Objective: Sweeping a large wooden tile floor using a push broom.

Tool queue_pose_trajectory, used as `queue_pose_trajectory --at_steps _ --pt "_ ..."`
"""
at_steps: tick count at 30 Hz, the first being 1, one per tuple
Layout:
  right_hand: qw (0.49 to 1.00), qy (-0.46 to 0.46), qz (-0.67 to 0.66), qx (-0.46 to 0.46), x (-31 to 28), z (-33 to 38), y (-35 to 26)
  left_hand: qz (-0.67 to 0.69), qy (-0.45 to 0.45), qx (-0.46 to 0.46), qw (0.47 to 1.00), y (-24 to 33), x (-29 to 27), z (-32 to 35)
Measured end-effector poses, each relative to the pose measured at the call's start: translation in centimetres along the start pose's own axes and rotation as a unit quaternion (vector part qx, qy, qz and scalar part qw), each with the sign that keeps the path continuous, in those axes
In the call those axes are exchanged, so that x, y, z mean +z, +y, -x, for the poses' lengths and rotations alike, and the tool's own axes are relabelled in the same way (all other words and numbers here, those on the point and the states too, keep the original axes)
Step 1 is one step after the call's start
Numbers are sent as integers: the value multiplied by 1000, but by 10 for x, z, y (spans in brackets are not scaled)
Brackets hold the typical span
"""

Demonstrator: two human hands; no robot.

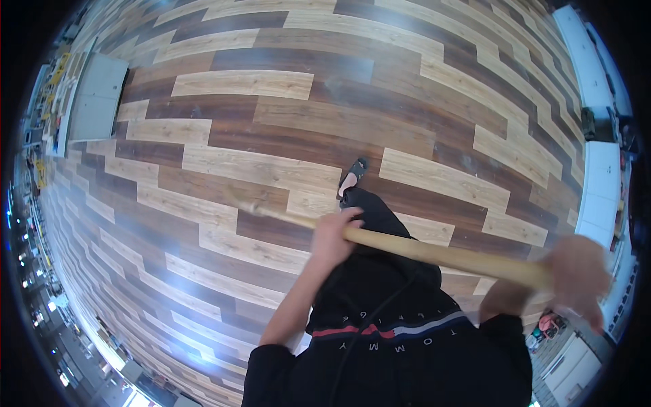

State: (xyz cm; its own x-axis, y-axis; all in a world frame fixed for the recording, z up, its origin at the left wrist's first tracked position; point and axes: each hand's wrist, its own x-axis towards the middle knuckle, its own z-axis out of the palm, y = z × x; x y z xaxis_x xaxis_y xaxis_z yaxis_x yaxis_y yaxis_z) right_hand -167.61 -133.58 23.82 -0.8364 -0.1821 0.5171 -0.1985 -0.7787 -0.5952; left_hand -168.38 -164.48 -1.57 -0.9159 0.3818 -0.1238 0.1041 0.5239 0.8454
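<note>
Hands: our left hand (334,234) and blurred right hand (576,275) both clamp the wooden pole (434,252), which crosses our body, its far end low beyond the left hand | step: we judge a sweeping stroke over the plank floor (271,129) | next: steady two-handed pull | packages: grey cabinet (98,98) far left; no readable labels.

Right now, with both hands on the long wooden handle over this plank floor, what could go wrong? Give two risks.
1. The right hand grips the wooden handle at its very end and looks blurred, so it could slip off.
2. The left hand holds the handle just above the sandalled foot, so the handle's lower part might catch that foot.
</note>
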Motion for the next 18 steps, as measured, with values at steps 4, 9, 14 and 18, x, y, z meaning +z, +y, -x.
queue_pose_trajectory --at_steps 4,9,14,18 --pt "967 33 166 190 -14 50 113 -59 8 -97 993 -148 22 89" --pt "956 78 260 108 -16 83 29 18 20 5 1000 -104 83 48" --pt "895 -70 440 -19 15 63 -98 67 -23 166 984 14 127 -49" --pt "847 -289 445 35 46 26 -94 68 -9 209 976 40 120 -102"
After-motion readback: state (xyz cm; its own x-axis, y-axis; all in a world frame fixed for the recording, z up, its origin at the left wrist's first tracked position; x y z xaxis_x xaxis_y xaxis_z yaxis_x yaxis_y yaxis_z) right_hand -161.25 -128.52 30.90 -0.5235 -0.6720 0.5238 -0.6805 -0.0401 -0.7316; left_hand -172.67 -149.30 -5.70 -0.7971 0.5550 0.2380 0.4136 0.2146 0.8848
